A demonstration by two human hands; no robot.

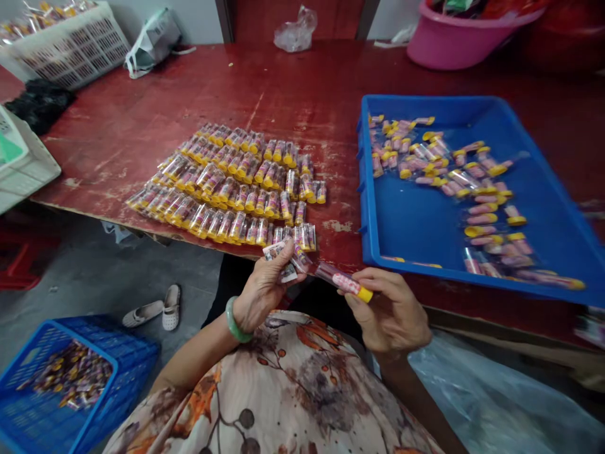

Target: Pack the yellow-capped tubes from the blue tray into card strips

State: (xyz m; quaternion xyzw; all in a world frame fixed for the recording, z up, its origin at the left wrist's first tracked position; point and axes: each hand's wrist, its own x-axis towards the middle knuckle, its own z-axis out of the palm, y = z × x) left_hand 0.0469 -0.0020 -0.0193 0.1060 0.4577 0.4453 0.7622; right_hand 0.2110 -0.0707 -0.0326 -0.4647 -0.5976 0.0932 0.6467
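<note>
Hands: we hold a tube (343, 280) in our right hand (392, 309), thumb and fingers closed narrowly around its yellow-capped end, the clear end angled toward our left hand (265, 287). Our left hand pinches printed cards (283, 261) under the thumb; something clear at its fingertips is too blurred to name. Both hands are just off the near edge of the table (312, 94), in front of our body.

Left of centre, we record slanting rows (227, 189) of capped tubes; the front row lies along the near edge, its right end close to our left hand. A strip of red tabletop separates the rows from the tray (406, 221), and a wider stretch runs behind them to the wall. The tray's raised near wall stands just beyond our right hand. Inside, loose tubes lie mostly toward the back and right; blue floor shows at near left. A pink tub (456, 47) sits behind the tray.
</note>
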